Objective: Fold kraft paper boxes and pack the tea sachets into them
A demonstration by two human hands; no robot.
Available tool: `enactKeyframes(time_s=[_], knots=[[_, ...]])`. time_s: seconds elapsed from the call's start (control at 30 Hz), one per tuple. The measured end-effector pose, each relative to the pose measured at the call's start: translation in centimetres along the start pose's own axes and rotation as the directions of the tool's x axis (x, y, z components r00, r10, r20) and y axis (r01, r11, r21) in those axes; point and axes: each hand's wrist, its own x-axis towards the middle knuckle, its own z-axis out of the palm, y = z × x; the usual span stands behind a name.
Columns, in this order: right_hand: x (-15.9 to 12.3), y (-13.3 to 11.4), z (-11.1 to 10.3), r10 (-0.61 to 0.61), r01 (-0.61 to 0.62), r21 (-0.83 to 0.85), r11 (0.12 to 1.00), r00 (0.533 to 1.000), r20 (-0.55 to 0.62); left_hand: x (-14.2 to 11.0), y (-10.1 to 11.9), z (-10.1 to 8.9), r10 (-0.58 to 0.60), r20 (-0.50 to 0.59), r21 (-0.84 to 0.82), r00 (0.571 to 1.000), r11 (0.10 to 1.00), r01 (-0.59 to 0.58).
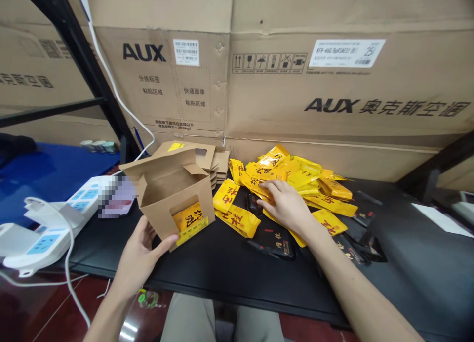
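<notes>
My left hand (pixel 142 255) grips the lower corner of an open brown paper box (pixel 172 193) with a window cut-out. A yellow packet (pixel 188 218) shows through that window. My right hand (pixel 287 203) rests palm down on a heap of yellow packets (pixel 299 179), fingers curled onto one of them. Whether it has a packet gripped is unclear. Two more yellow packets (pixel 237 218) lie between the box and the heap. Black packets (pixel 276 243) lie under and beside my right forearm.
All this sits on a black table (pixel 222 268). Flat folded brown boxes (pixel 215 161) are stacked behind the open one. White power strips (pixel 48 223) with cables lie at the left. Large AUX cardboard cartons (pixel 333 95) form a wall behind. A blue surface (pixel 44 169) lies far left.
</notes>
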Motion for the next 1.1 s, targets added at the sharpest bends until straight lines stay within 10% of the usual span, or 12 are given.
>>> enactKeyframes(time_s=[0.23, 0.57, 0.83, 1.1], knots=[[0.1, -0.3, 0.1, -0.016, 0.015, -0.076, 0.997, 1.0, -0.002, -0.1, 0.6, 0.1, -0.013, 0.002, 0.005, 1.0, 1.0, 0.013], [-0.5, 0.3, -0.5, 0.139, -0.027, 0.269, 0.963, 0.904, -0.404, -0.1, 0.7, 0.3, -0.012, -0.014, -0.006, 1.0, 1.0, 0.012], [-0.3, -0.7, -1.1, 0.391, 0.012, 0.82, 0.573, 0.875, -0.286, 0.0, 0.4, 0.2, 0.0, -0.012, -0.01, 1.0, 1.0, 0.0], [0.0, -1.3, -3.0, 0.456, -0.049, 0.883, 0.467, 0.869, -0.193, -0.1, 0.7, 0.3, 0.044, 0.013, -0.014, 0.999, 0.999, -0.044]])
